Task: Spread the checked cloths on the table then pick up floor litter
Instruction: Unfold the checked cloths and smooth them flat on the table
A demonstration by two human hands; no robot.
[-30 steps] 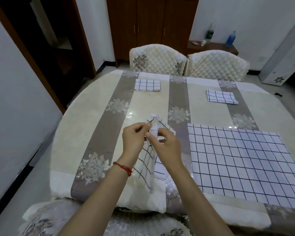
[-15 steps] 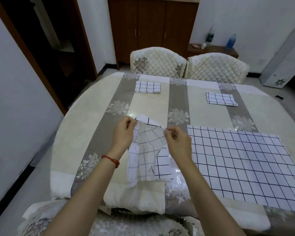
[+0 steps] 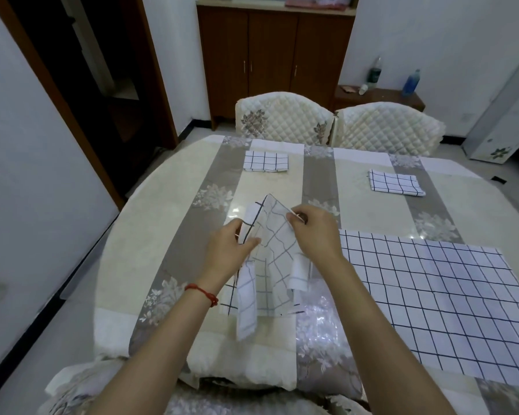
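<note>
Both hands, left hand [image 3: 231,250] and right hand [image 3: 313,232], pinch the half-unfolded cloth [image 3: 270,259] above the table [image 3: 168,235] (near edge). Uneven pulling could twist it over the spread cloth [image 3: 432,295]; two folded cloths [image 3: 265,161] wait beyond.

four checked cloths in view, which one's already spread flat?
The large cloth at the near right of the table. The two far ones are folded, and the fourth hangs bunched in both hands.
</note>
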